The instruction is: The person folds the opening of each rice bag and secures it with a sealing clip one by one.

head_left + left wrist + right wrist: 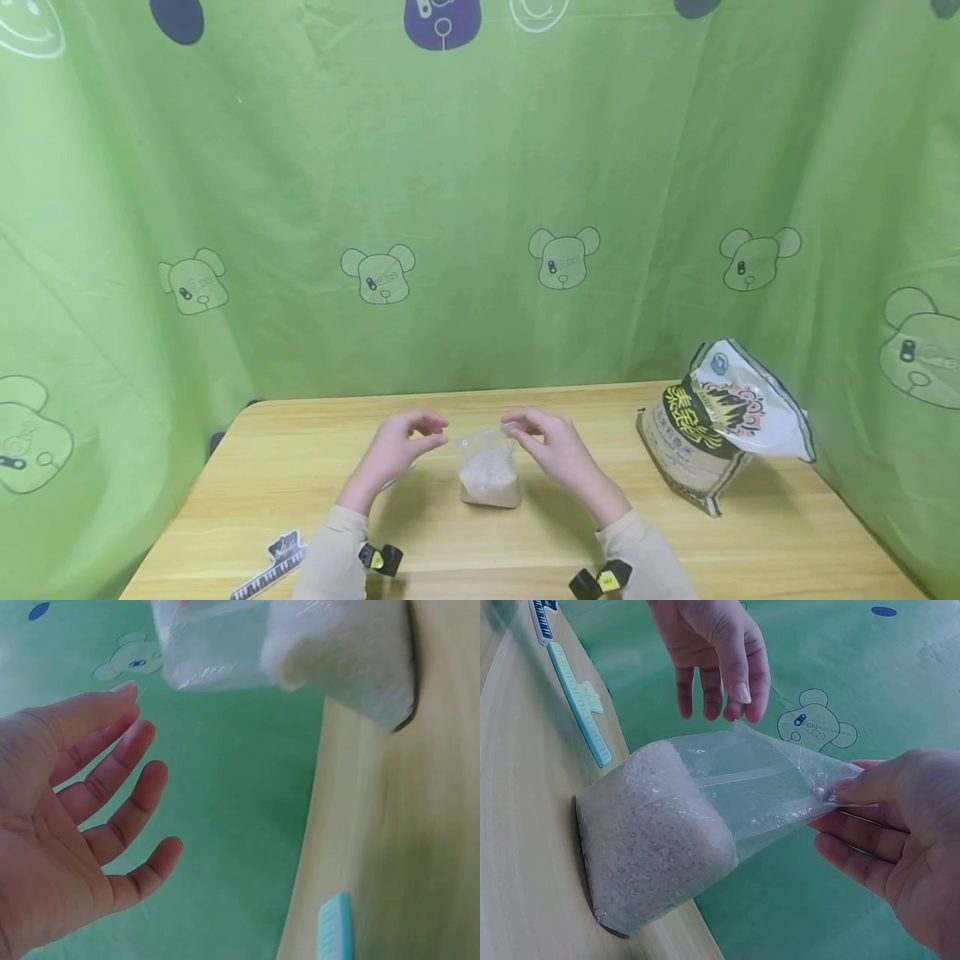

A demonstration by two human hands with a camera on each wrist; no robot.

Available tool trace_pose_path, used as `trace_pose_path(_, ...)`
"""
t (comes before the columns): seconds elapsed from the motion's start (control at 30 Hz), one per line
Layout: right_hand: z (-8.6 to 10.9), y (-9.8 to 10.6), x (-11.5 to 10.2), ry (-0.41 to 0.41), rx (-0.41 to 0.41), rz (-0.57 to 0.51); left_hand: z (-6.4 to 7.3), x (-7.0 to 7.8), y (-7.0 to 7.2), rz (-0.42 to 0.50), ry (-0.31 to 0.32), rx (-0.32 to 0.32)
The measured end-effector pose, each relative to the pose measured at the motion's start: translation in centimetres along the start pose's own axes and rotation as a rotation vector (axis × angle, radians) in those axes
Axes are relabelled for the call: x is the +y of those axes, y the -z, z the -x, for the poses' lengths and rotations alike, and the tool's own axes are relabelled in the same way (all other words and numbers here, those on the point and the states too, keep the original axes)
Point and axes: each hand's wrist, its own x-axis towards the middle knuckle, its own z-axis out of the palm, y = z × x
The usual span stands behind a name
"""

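Right hand pinches rice bag between tabletop side edges, left hand hangs loose; lopsided tug could tip it tbh.

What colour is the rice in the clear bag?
The rice is whitish; the right wrist view shows it best.

Toward the left edge of the pale wood-grain table, a long, plain beige cloth sleeve runs down to a softly creased cuff, the left hand bare beyond it. A small black wrist-worn device juts from its inner side, made of blocky, rounded pieces with a yellow label. Toward the table's right edge, a matching beige sleeve leaves the right hand bare; its black device bears a yellow label with dark marks too small to read.
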Motion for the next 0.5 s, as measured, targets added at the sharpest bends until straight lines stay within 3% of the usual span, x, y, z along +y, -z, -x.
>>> trace_pose_path(0.23,0.1,-0.1,0.1,-0.004,-0.003,-0.004,-0.1,-1.0,1.7,-0.006,0.035,0.062)
trace_pose_path(0.5,0.1,-0.1,0.1,-0.008,-0.006,-0.008,0.2,-2.6,3.5,0.011,0.14,0.112)
